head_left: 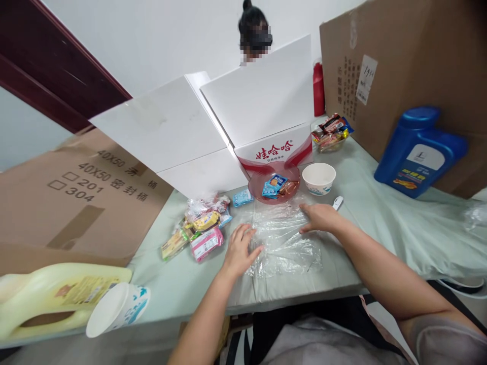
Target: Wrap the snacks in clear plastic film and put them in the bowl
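A clear plastic bag (285,243) lies spread on the pale green tablecloth between my hands. My left hand (239,248) rests at its left edge, fingers apart. On its right side, my right hand (319,218) reaches over the bag's upper corner with fingers stretched. Just beyond the bag sits a pinkish see-through plate (258,190) holding a blue snack packet (274,185) and a brown-wrapped one. Another light blue packet (242,197) lies left of the plate. A pile of wrapped snacks (203,223) is to the left of my left hand.
A white paper bowl (318,178) and a white-handled item (338,203) stand near my right hand. White cardboard panels (262,96) rise behind the plate, with a person beyond. Large brown boxes (76,197) flank both sides. A blue jug (414,152), yellow bottle (64,294) and paper cup (117,310) are at the sides.
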The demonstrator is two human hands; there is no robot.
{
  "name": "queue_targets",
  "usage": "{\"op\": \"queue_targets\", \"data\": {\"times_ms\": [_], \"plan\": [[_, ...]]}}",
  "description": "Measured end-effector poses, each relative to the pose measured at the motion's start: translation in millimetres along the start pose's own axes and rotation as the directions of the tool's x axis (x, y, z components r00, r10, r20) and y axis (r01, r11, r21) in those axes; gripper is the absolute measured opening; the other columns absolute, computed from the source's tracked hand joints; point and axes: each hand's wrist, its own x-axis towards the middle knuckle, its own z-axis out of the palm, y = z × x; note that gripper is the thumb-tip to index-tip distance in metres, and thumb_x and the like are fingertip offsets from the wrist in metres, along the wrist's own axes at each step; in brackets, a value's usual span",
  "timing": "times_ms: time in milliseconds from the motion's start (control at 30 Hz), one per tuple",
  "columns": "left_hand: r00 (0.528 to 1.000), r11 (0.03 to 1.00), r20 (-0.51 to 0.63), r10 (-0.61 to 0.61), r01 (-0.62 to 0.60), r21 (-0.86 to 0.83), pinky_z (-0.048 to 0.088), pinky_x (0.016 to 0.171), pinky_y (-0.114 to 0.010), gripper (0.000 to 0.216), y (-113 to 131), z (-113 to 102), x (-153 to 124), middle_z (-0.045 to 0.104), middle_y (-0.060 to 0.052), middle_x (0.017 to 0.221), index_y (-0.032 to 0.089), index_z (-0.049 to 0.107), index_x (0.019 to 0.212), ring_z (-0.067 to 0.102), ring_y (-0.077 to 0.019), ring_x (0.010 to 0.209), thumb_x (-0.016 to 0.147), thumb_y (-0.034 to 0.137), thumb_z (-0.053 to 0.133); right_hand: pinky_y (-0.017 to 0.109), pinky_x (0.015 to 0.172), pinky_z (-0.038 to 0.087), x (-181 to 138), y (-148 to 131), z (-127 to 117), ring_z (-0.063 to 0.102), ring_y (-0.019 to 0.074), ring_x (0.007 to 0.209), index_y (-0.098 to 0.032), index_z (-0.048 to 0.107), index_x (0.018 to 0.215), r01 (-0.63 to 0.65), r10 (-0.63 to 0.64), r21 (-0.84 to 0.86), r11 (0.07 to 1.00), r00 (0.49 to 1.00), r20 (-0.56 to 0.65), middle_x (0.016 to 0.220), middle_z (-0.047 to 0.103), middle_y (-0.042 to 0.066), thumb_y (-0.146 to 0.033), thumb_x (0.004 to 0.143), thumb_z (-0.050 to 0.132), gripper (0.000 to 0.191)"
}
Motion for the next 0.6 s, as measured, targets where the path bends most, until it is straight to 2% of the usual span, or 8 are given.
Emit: {"op": "queue_targets", "data": {"times_ms": [67,167,233,300,367,400,533,600], "plan": [[0.993,0.989,-0.033,0.111,-0.113,-0.098,0.043,0.099,-0.046,0.025,1,-4,-16,0.062,-0.012,0.11,0.018,0.065,0.101,0.052,-0.0275,0.116,0.086,0.037,0.059,0.033,0.072,0.046,1,0,1,0.065,0.0287,0.092,-0.016,0.055,0.13,0.083,-0.073,0.09,0.992,0.991,-0.116,0.099,0.07,0.013,-0.058,0.075,0.067,0.07],[0.982,0.971,0.022,0.185,-0.179,-0.16,0.047,0.094,-0.043,0.019,3,-8,-40,0.064,-0.008,0.099,0.02,0.065,0.092,0.056,-0.0253,0.107,0.081,0.035,0.066,0.028,0.071,0.044,2,-6,4,0.064,0.0193,0.079,-0.018,0.067,0.112,0.371,-0.323,0.273,0.888,0.924,-0.205,0.089,0.07,0.007,-0.051,0.082,0.064,0.046],[0.982,0.972,0.037,0.184,-0.176,-0.158,0.047,0.096,-0.045,0.027,4,-6,-54,0.065,-0.008,0.105,0.02,0.065,0.096,0.055,-0.0268,0.111,0.076,0.036,0.072,0.025,0.068,0.043,1,-14,9,0.062,0.0152,0.073,-0.017,0.071,0.103,0.512,-0.512,0.407,0.757,0.851,-0.119,0.086,0.069,0.005,-0.051,0.079,0.066,0.041],[0.985,0.975,0.023,0.17,-0.165,-0.151,0.047,0.098,-0.046,0.03,3,-2,-64,0.064,-0.009,0.112,0.021,0.064,0.1,0.053,-0.0278,0.116,0.075,0.035,0.073,0.023,0.065,0.043,1,-22,15,0.061,0.014,0.071,-0.018,0.073,0.099,0.544,-0.638,0.488,0.682,0.769,0.035,0.083,0.068,0.004,-0.052,0.076,0.07,0.041],[0.987,0.977,-0.005,0.16,-0.159,-0.144,0.047,0.098,-0.046,0.026,1,1,-72,0.064,-0.01,0.115,0.021,0.064,0.101,0.052,-0.0275,0.119,0.078,0.032,0.071,0.024,0.068,0.044,0,-30,20,0.061,0.016,0.076,-0.019,0.075,0.097,0.56,-0.679,0.465,0.686,0.723,0.13,0.083,0.068,0.004,-0.051,0.071,0.074,0.041],[0.987,0.977,-0.021,0.161,-0.163,-0.139,0.048,0.098,-0.045,0.022,0,2,-75,0.064,-0.009,0.114,0.021,0.065,0.1,0.052,-0.027,0.119,0.08,0.03,0.069,0.026,0.072,0.044,-3,-33,22,0.06,0.0182,0.081,-0.02,0.075,0.097,0.58,-0.682,0.421,0.697,0.718,0.139,0.086,0.067,0.005,-0.051,0.069,0.076,0.043],[0.981,0.976,-0.064,0.185,-0.191,-0.106,0.051,0.094,-0.041,0.015,-10,-3,-87,0.067,-0.008,0.11,0.021,0.066,0.099,0.057,-0.0231,0.114,0.086,0.02,0.058,0.044,0.094,0.039,-29,-30,25,0.052,0.0307,0.108,-0.022,0.07,0.112,0.671,-0.698,0.21,0.711,0.71,0.093,0.113,0.062,0.012,-0.053,0.059,0.081,0.062],[0.976,0.974,-0.079,0.202,-0.209,-0.088,0.053,0.092,-0.038,0.018,-14,-7,-92,0.068,-0.007,0.108,0.021,0.066,0.098,0.059,-0.021,0.109,0.087,0.015,0.053,0.051,0.099,0.034,-52,-20,27,0.046,0.0352,0.119,-0.022,0.064,0.12,0.691,-0.704,0.148,0.708,0.707,0.067,0.127,0.055,0.015,-0.053,0.06,0.08,0.07]]}}
